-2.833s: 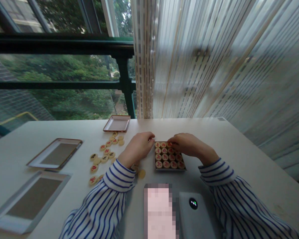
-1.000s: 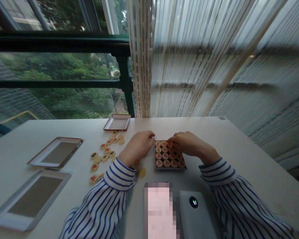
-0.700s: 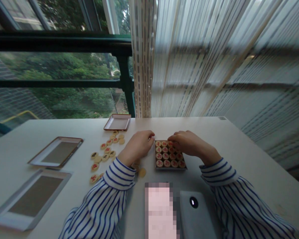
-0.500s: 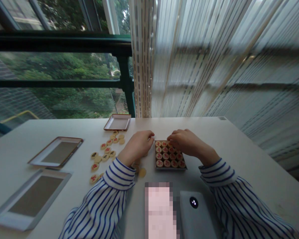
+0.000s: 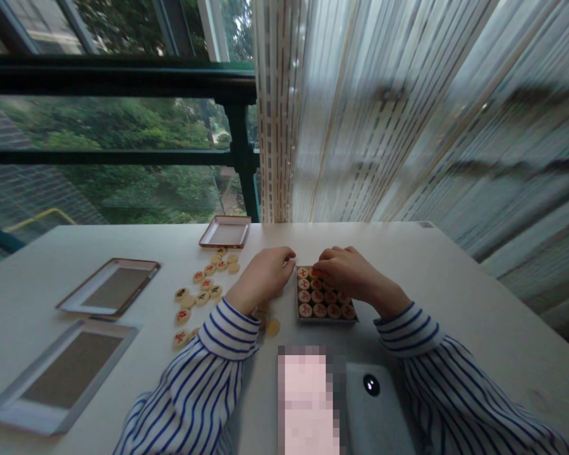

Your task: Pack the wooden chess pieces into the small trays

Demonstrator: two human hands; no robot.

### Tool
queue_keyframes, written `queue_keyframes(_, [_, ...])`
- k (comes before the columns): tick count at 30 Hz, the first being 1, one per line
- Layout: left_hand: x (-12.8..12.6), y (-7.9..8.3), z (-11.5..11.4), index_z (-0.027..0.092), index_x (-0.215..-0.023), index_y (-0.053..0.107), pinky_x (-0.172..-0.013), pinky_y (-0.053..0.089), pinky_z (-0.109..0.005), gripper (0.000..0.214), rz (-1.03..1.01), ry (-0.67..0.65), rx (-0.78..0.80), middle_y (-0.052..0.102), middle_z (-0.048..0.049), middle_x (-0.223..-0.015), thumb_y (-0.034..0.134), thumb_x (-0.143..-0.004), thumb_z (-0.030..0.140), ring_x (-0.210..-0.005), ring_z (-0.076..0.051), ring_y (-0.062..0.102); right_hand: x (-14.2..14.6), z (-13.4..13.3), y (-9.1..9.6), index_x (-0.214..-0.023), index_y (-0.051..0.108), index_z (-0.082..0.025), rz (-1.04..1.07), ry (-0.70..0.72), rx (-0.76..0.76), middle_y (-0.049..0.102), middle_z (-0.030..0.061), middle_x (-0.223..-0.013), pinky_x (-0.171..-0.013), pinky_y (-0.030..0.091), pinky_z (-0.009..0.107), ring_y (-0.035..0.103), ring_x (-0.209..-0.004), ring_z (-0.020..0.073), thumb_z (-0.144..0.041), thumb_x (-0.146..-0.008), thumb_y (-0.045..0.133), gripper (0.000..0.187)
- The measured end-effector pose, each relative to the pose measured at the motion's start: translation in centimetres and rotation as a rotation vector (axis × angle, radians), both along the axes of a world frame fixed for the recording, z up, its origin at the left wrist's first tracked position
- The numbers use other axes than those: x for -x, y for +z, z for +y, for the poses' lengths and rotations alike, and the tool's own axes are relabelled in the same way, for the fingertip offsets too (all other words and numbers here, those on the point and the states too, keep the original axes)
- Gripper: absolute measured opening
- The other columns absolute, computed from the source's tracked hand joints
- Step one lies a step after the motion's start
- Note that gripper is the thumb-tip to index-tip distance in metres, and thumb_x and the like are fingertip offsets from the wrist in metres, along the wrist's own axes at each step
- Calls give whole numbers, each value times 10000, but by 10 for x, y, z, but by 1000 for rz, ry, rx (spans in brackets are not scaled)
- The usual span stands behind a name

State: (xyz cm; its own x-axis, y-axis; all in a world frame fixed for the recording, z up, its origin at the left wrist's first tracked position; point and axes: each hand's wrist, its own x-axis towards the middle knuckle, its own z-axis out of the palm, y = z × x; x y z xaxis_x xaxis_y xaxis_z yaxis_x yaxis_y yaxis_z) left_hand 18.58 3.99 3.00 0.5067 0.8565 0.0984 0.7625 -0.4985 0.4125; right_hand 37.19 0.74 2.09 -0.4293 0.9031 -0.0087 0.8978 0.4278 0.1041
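Observation:
A small square box holds rows of round wooden Chinese chess pieces with red characters. My right hand rests over its far right part, fingers curled and bunched, fingertips down on the far row. The fingers hide several pieces there, and whatever is between them is out of sight. Just left of the box's far left corner is my left hand, thumb and fingers apart, with nothing seen in it. Loose chess pieces lie scattered left of this hand, some red, some black, some face down. A few more show beside my left wrist.
A shallow brown-rimmed tray stands at the table's far edge. At left lie another brown-rimmed tray and a larger grey-white one. Nearest me are a pixelated pink rectangle and a grey device with a lit round display.
My right hand has shifted slightly left over the far row, its fingertips now covering pieces nearer the middle. My left hand stays almost where it was. The whole view has moved a little.

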Motion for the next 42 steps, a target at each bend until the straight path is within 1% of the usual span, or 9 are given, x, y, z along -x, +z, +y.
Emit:
queue_keyframes(6, [0,-2,1,158,-1042,621,-805,439,-268,309,7,2,-21,666,-78,-1014,440,-825,283,-915,-185,603,-1,1,-2,-964,628,-247,7,-6,-7,603,72,-979,-741,337,325,525,-913,203,-278,-865,435,219])
queue_keyframes(11, [0,-4,2,153,-1042,620,-789,444,-272,312,8,-9,-30,666,-86,-1009,442,-822,287,-906,-189,605,-2,0,0,-983,616,-241,6,-15,8,600,78,-997,-743,333,320,521,-924,202,-270,-851,459,207])
queue_keyframes(17, [3,-2,2,156,-1044,618,-802,445,-272,321,-13,-8,-35,666,-82,-1007,428,-829,300,-911,-188,604,-10,-1,7,-1090,573,-241,49,-61,-55,601,73,-1039,-764,335,329,520,-971,213,-286,-873,415,273])
queue_keyframes(20, [9,3,2,160,-1039,622,-815,444,-294,320,-25,10,-70,667,-80,-1001,428,-827,304,-915,-199,603,-13,-2,14,-1051,596,-213,61,-94,-132,620,73,-1006,-770,334,327,533,-944,203,-261,-885,378,279])
queue_keyframes(24, [20,11,5,156,-1023,629,-806,453,-297,314,-92,51,-113,670,-75,-994,433,-818,292,-902,-196,606,-13,-7,25,-1001,618,-175,111,-126,-298,648,80,-938,-765,344,320,552,-900,196,-215,-873,381,272])
queue_keyframes(27, [30,17,9,154,-990,642,-782,465,-292,305,-161,70,-148,680,-67,-951,444,-806,295,-870,-187,613,-9,-13,32,-998,618,-159,192,-109,-405,659,75,-914,-771,358,309,563,-886,191,-187,-855,405,258])
queue_keyframes(32, [46,29,12,160,-968,652,-773,474,-288,298,-266,119,-187,684,-57,-934,471,-791,317,-849,-178,619,0,-24,42,-961,626,-152,354,-95,-515,669,62,-869,-755,377,293,586,-817,172,-190,-844,418,242])
queue_keyframes(37, [64,42,11,162,-972,653,-785,475,-286,302,-342,152,-185,683,-58,-946,484,-786,329,-837,-172,622,11,-31,50,-922,638,-146,447,-110,-559,640,40,-711,-654,375,271,551,-642,136,-184,-812,441,229])
queue_keyframes(42, [74,45,12,148,-965,654,-778,476,-291,303,-366,198,-181,682,-67,-939,501,-774,327,-832,-176,622,18,-28,61,-934,641,-163,512,-127,-534,603,14,-649,-576,351,246,496,-553,108,-173,-795,430,252])
